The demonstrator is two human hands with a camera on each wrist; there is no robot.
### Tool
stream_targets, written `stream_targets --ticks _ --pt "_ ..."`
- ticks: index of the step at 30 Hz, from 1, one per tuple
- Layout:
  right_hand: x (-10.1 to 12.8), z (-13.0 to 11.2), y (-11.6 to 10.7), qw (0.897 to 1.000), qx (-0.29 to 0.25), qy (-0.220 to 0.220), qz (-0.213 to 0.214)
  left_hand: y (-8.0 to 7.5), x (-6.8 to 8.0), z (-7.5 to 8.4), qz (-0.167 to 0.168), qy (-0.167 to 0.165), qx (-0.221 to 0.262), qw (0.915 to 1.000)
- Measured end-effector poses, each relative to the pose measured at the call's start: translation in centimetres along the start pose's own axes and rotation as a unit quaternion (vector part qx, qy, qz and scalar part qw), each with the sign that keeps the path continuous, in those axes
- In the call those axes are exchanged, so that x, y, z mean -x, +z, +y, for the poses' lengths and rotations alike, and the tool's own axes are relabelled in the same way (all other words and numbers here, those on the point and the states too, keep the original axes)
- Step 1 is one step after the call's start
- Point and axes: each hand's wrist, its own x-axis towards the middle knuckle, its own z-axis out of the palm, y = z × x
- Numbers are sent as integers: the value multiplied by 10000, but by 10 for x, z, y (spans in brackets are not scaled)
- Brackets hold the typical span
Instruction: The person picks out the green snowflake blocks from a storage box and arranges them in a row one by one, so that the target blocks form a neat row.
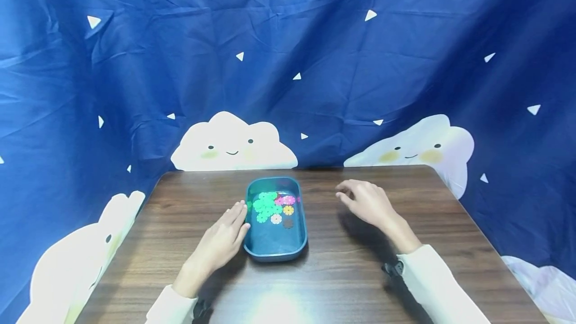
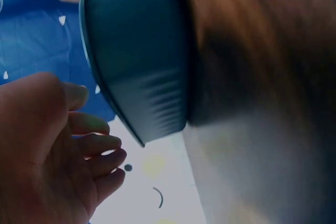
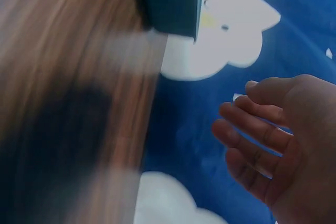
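the left hand (image 1: 223,239) lies open on the wooden surface (image 1: 148,244), straight fingers against the left wall of the blue tray (image 1: 275,250) at mid-surface, which holds coloured flower-shaped discs (image 1: 269,207). the right hand (image 1: 366,202) hovers right of it, grip relaxed, holding nothing.

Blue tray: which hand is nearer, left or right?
Left. The left hand lies at the blue tray's left wall, fingers straight, about touching it. The right hand hovers off to the tray's right, clearly apart, holding nothing.
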Motion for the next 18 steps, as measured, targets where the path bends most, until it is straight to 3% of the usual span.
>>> stream_targets --ticks 9,18 --pt "-41 -52 20 9974 18 -662 -277 9 6 10 -746 -266 -47 9968" --pt "-79 -89 31 9912 180 -1009 -833 12 5 10 -617 -185 -15 9979"
